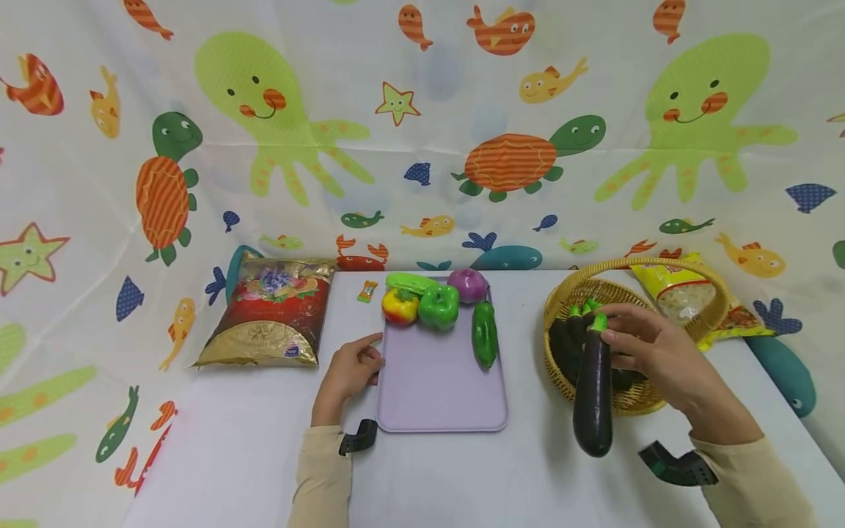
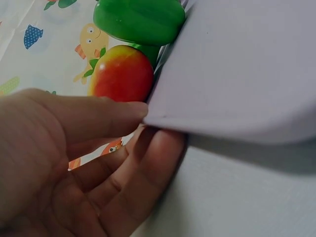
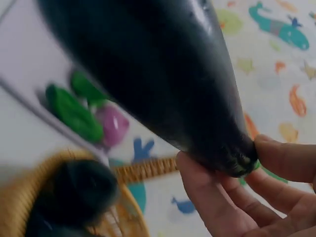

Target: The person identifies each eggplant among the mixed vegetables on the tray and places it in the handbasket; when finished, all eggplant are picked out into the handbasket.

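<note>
My right hand pinches a dark purple eggplant near its green stem. The eggplant hangs with its round end down, in front of a wicker basket where more eggplants lie. In the right wrist view, fingertips and thumb close on its narrow end. At the lilac tray, my left hand grips the left rim between thumb and fingers, as the left wrist view shows. On the tray's far part lie a red-yellow pepper, a green bell pepper, a purple onion and a long green pepper.
Along the tray's far edge lies a long light-green vegetable. A red and gold bag stands at the back left, with a small wrapped packet beside it. Behind the arched basket handle is a yellow bag. A printed curtain hangs behind.
</note>
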A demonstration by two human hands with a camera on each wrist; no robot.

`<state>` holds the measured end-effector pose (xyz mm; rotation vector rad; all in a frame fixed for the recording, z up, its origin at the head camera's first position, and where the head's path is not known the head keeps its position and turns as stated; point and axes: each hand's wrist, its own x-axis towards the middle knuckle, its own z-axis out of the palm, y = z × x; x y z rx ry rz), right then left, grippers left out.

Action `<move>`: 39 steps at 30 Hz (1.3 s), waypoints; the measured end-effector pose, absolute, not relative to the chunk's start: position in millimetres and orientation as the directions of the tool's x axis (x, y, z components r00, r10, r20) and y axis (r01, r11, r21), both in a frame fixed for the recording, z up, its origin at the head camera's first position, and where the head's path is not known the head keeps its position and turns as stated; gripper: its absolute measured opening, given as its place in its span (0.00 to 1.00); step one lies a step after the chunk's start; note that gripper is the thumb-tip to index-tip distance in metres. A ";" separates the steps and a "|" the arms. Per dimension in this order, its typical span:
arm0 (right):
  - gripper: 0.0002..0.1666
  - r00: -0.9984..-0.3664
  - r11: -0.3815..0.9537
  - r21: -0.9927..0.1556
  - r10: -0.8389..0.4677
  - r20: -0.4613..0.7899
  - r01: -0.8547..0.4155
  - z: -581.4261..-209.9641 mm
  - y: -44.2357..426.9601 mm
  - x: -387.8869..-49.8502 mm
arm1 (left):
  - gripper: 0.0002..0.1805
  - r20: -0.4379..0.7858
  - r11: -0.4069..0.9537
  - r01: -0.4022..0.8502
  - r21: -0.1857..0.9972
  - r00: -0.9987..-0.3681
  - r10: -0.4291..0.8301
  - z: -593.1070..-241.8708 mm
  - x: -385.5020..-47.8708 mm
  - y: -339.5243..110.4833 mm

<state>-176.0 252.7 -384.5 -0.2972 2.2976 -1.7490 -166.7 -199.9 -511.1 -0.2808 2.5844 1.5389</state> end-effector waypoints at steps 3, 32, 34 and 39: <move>0.21 -0.961 0.405 -0.914 -0.260 -0.096 -0.018 -380.1 264.0 -189.6 | 0.28 -0.205 0.464 -0.228 0.856 -0.974 -0.101 -510.9 -166.9 -200.5; 0.25 -0.884 0.542 -0.830 -0.314 -0.347 0.133 -412.5 285.5 -288.4 | 0.27 -0.205 0.475 -0.231 0.849 -0.973 -0.107 -509.2 -166.4 -198.7; 0.24 -0.879 0.555 -0.822 -0.321 -0.353 0.128 -415.5 285.6 -292.5 | 0.27 -0.205 0.474 -0.233 0.849 -0.973 -0.111 -509.3 -166.3 -199.3; 0.24 -0.860 0.530 -0.834 -0.344 -0.377 0.154 -421.9 286.2 -300.3 | 0.28 -0.213 0.468 -0.242 0.850 -0.970 -0.115 -510.2 -166.5 -199.4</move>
